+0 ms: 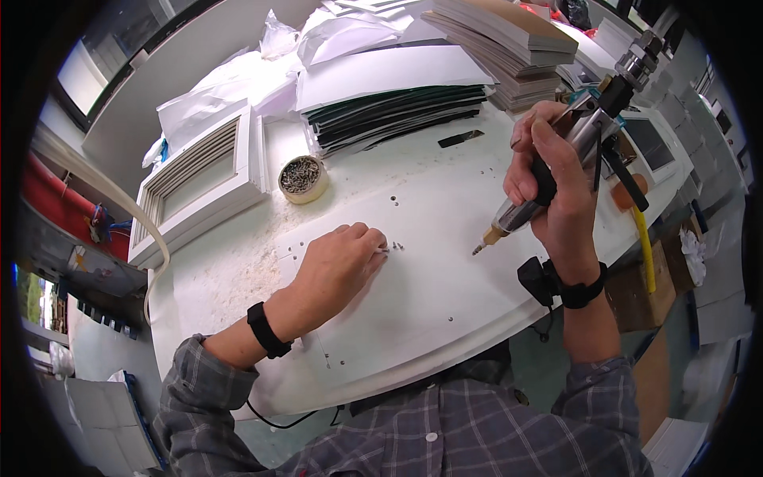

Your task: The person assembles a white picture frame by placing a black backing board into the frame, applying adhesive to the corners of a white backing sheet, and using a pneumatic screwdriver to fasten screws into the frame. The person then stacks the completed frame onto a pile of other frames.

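Observation:
My right hand point(560, 179) grips a pneumatic screwdriver point(528, 203), its fingers wrapped round the dark grip. The tool slants down to the left, and its tip is over a white panel point(429, 294) lying flat on the table. On that panel rests my left hand point(338, 262), with thumb and fingers pinched together. What the pinch holds, if anything, is too small to make out. Right beside those fingertips lie a few small screws point(399, 246). More small screws or fittings are dotted about the panel. Beyond my left hand stands a round tub point(303, 179) full of screws.
White slatted frames point(199, 183) are stacked at the left. Behind the tub is a pile of dark sheets under a white one point(389, 79), with stacked boards point(509, 48) to its right. Sawdust point(246, 270) litters the white table. A yellow hose point(644, 250) hangs at the right.

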`<action>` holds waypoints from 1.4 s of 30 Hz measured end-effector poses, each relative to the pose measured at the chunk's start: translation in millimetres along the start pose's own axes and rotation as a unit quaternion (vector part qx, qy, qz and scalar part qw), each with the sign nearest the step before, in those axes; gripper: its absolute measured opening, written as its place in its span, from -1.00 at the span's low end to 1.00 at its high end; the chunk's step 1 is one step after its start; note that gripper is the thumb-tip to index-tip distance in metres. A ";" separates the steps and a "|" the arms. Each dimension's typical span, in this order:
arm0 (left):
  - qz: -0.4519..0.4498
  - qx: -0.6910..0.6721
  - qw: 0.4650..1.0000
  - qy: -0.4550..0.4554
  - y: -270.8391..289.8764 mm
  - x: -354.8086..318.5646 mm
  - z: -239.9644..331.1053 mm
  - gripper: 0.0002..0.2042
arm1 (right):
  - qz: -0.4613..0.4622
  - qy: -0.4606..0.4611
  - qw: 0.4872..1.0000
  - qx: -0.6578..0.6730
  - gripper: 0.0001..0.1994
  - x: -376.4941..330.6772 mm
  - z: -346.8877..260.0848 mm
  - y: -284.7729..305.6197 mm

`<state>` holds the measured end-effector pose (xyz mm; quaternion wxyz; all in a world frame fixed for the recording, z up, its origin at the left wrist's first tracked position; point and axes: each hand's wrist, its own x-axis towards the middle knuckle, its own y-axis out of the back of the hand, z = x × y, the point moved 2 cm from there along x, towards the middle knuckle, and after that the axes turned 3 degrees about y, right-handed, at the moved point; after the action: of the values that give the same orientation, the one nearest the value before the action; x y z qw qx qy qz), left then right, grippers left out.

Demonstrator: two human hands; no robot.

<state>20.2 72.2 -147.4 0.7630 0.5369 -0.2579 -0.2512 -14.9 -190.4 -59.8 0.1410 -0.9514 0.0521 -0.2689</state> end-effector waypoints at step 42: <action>-0.033 -0.373 0.916 0.145 -17.4 16.8 68.8 -0.87 | 0.042 0.023 0.996 0.075 -0.80 -19.0 -27.8 103.0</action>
<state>-14.8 8.4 -141.8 0.9281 0.2523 -0.0139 -0.2733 -48.1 -292.2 -77.1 0.2220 -0.9287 0.0746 -0.2876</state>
